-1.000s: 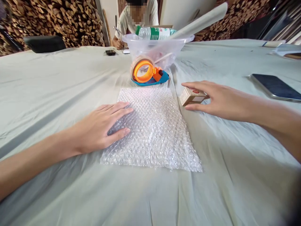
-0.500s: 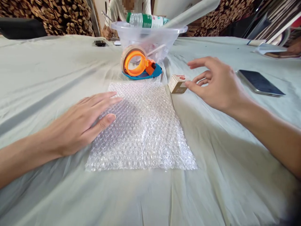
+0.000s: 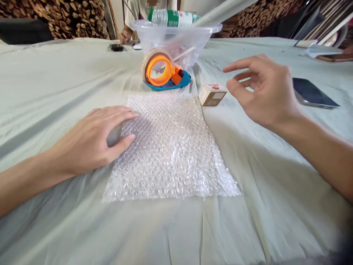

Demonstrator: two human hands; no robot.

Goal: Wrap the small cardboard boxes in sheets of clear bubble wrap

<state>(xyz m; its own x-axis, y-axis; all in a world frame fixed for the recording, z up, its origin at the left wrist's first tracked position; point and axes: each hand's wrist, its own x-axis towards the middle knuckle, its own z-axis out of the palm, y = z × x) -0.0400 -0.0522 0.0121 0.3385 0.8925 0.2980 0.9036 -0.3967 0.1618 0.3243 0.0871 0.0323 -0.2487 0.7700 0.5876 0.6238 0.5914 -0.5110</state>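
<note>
A sheet of bubble wrap (image 3: 171, 147) lies flat on the pale cloth-covered table (image 3: 55, 84). My left hand (image 3: 93, 138) rests palm down on the sheet's left edge, fingers stretched out. A small cardboard box (image 3: 211, 94) with a red mark sits just past the sheet's far right corner. My right hand (image 3: 261, 90) hovers to the right of the box, a little apart from it, fingers loosely curled and holding nothing.
An orange and blue tape dispenser (image 3: 164, 71) stands behind the sheet, before a clear plastic bowl (image 3: 176, 36) holding a water bottle (image 3: 171, 16). A phone (image 3: 313, 93) lies at right, another phone (image 3: 116, 47) far back. A person sits across the table.
My right hand let go of the small box and drew back to the right and up. The box now lies free. My left hand slid slightly back toward the sheet's left edge.
</note>
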